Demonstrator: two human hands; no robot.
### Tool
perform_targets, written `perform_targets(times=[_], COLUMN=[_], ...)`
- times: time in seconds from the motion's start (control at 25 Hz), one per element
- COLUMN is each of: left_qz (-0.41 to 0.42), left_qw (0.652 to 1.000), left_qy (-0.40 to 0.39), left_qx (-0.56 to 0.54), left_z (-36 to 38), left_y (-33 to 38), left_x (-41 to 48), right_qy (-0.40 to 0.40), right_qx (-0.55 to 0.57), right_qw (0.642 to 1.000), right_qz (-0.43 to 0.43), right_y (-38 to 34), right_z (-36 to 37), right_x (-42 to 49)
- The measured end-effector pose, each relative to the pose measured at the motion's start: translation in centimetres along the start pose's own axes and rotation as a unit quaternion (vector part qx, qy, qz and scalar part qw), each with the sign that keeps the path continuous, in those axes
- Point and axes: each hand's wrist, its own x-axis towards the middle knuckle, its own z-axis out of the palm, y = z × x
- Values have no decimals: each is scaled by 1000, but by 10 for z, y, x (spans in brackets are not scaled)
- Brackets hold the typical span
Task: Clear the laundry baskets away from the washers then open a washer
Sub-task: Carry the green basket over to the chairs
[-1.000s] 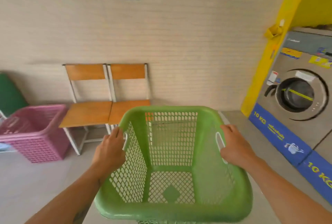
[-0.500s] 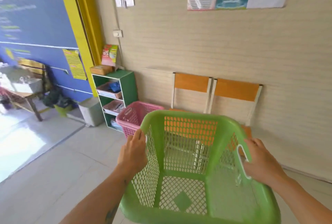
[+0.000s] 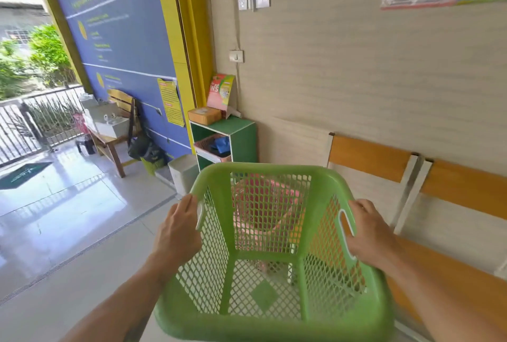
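Note:
I carry an empty green mesh laundry basket (image 3: 263,171) in front of me, held off the floor. My left hand (image 3: 178,232) grips its left handle and my right hand (image 3: 370,232) grips its right handle. A pink laundry basket (image 3: 282,196) shows only through the green mesh, on the floor beyond it near the green shelf. No washer is in view.
A green shelf unit (image 3: 241,138) with boxes on top stands against the beige wall ahead. Two orange chairs (image 3: 411,171) line the wall at right. A white bin (image 3: 182,173) sits left of the shelf, a wooden bench (image 3: 109,138) further left, open tiled floor (image 3: 68,218) at left.
My view has swung left: the washer and chairs slid out to the right, the shelf and doorway came in. The pink basket is now behind the green one. Both hands kept their grip.

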Motion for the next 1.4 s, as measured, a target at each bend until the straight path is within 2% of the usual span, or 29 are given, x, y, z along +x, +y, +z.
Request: perform_targets(times=[0.24, 0.44, 0.8, 1.08, 1.24, 1.4], left_qz=[41, 119, 157, 200, 260, 253], left_qw=[997, 989, 985, 975, 951, 936], left_qy=[39, 60, 44, -66, -160, -237], left_qx=[-52, -58, -57, -70, -51, -54], left_z=[35, 53, 137, 276, 362, 428], left_y=[-58, -74, -75, -89, -110, -124], left_x=[161, 290, 456, 544, 584, 604], right_qy=[52, 114, 91, -20, -70, -115], right_qx=[-25, -43, -61, -35, -6, -14], right_qw=[998, 992, 992, 980, 940, 905], right_qz=[10, 45, 64, 193, 334, 409], right_y=[-44, -57, -29, -19, -24, -26], right_z=[35, 52, 101, 193, 266, 322], right_x=[132, 211, 357, 413, 437, 462])
